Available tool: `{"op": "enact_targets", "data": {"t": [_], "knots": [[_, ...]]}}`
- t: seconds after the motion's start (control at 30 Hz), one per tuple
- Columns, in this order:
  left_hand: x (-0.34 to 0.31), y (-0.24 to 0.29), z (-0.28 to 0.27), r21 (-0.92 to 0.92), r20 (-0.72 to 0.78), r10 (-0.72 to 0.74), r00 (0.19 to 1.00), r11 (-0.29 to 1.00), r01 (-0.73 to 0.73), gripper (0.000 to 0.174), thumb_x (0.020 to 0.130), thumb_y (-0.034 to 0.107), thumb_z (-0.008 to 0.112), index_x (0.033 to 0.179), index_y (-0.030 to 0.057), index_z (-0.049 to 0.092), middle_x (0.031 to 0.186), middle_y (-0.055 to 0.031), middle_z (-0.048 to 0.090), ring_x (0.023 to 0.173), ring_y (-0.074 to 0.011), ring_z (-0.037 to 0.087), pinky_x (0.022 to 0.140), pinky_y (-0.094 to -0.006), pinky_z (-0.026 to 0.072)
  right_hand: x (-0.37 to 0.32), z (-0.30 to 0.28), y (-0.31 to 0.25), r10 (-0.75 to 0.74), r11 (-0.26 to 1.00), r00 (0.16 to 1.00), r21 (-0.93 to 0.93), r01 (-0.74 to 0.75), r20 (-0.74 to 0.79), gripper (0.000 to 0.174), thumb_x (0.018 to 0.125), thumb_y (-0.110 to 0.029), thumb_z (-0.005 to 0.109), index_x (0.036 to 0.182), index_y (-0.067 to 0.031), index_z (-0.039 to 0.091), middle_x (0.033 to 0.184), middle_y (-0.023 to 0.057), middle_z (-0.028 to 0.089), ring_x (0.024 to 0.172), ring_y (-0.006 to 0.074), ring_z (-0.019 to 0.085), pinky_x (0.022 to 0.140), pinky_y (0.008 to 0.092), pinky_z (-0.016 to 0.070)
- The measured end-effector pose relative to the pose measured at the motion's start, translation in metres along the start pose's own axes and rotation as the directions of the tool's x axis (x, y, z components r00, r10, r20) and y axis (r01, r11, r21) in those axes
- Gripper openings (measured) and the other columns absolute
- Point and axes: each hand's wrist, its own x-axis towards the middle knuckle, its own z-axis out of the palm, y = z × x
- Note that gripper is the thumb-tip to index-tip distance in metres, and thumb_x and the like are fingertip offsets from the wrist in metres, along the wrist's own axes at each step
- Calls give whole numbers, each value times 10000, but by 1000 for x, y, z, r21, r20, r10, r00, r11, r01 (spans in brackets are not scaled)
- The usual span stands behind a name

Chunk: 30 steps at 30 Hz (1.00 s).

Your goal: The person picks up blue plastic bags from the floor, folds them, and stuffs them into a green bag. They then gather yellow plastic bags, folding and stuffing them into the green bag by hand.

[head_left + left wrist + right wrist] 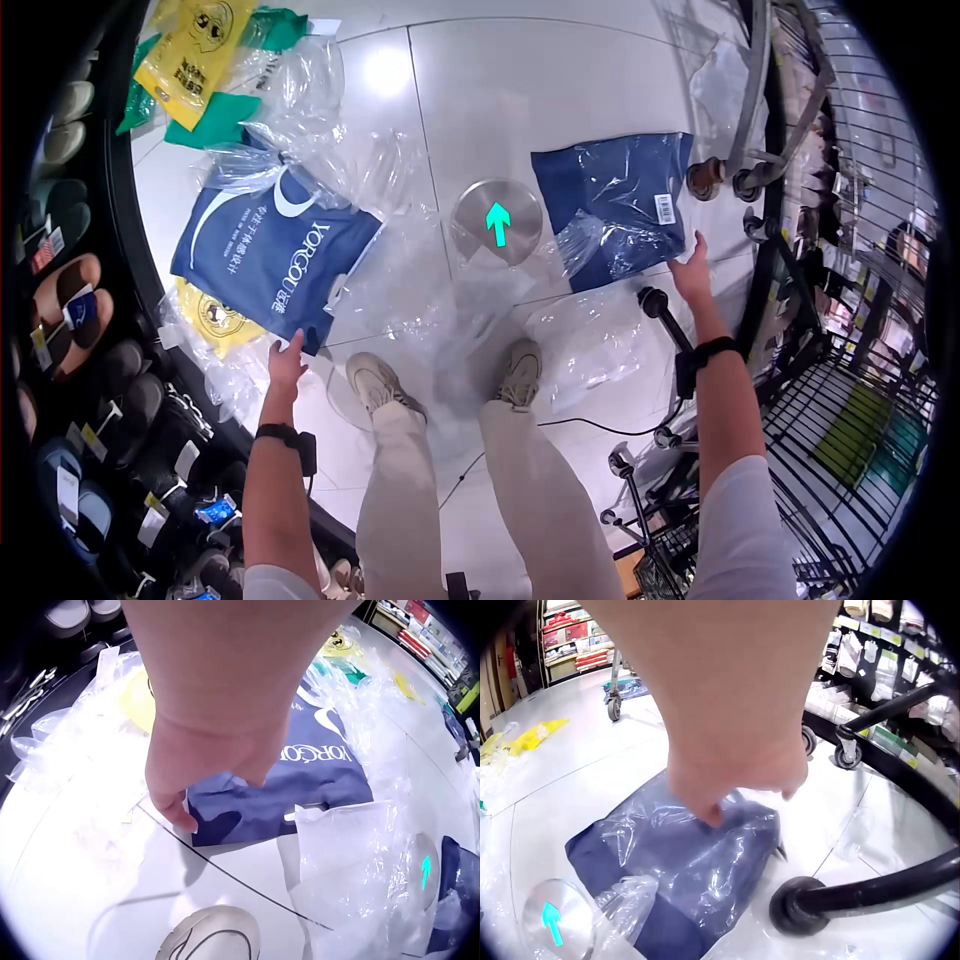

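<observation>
A flat blue bag (285,245) printed with white YORGOU lettering lies on the floor at the left of the head view. At its near corner is my left hand (287,362), thumb and fingers apart; the left wrist view shows the fingers (182,817) right beside the bag's edge. On the right lies a second blue bag (620,205), partly covered by clear plastic with a barcode label. My right hand (690,272) is over its near right corner with thumb and fingers spread, and the right wrist view has the thumb (712,815) overlapping the plastic.
Clear plastic wrapping (390,260) spreads across the floor around a round metal floor plate (475,235). Yellow packages (200,60) lie at the far left. A wire cart (840,440) and wheeled black legs (655,305) stand at right; shelves of slippers (75,310) line the left.
</observation>
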Motion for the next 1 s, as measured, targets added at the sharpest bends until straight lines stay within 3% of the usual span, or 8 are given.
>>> {"op": "enact_targets", "data": {"t": [0.2,0.23,0.33,0.43,0.6,0.67,0.8,1.0], "knots": [[37,7,1,-172,51,-31,998,984,40,797,827,409,720,1372,-33,341,1024,-85,563,831,-167,573,732,-331,509,44,23,24,16,988,998,150,-25,59,982,760,-144,713,1504,-65,76,1332,294,491,1218,394,511,1011,418,404],[35,8,0,-196,53,-56,997,978,65,498,860,365,694,1153,18,490,931,-35,556,746,-115,549,679,-293,483,48,26,26,55,982,995,174,-69,84,985,771,-154,714,1500,-35,61,1339,274,492,1209,361,519,1002,387,410],[26,11,-3,-267,63,-15,998,963,31,262,884,285,659,935,80,505,872,-28,551,753,-120,546,669,-264,470,48,23,17,118,949,973,265,-169,196,989,761,-188,736,1485,12,93,1230,247,582,1113,312,586,955,357,444],[-31,43,7,-482,-73,55,996,872,-83,149,888,190,605,853,116,481,785,-5,505,730,-107,503,648,-258,436,45,33,26,108,978,974,157,-140,201,938,709,-295,801,1418,66,305,963,157,695,898,233,657,840,326,495],[-22,-13,-63,-385,-316,400,860,775,-502,90,862,69,495,822,117,431,741,28,392,690,-73,377,616,-267,335,21,51,14,94,957,914,216,-192,395,378,764,-357,712,1011,-72,696,923,118,691,868,251,655,790,367,501],[-53,-12,-91,-81,-468,407,784,864,-497,93,837,28,455,813,112,425,746,29,382,680,-76,361,615,-265,310,16,84,32,28,952,951,281,-119,309,338,804,-338,631,995,-61,664,939,142,681,859,287,649,794,379,497],[-116,-12,-129,-272,-660,353,663,710,-649,114,827,24,431,912,99,436,891,-18,458,810,-130,446,762,-289,395,-21,54,-15,198,967,980,168,-192,-18,254,826,-276,576,895,-33,567,818,152,631,781,322,616,726,417,471],[-225,4,-167,-807,-317,138,939,481,-343,398,937,262,418,1234,25,538,1144,-128,614,1022,-284,614,903,-414,505,-72,-28,-22,173,920,913,391,-17,-369,155,813,-118,586,788,-16,471,671,100,465,622,282,470,688,376,418]]}}
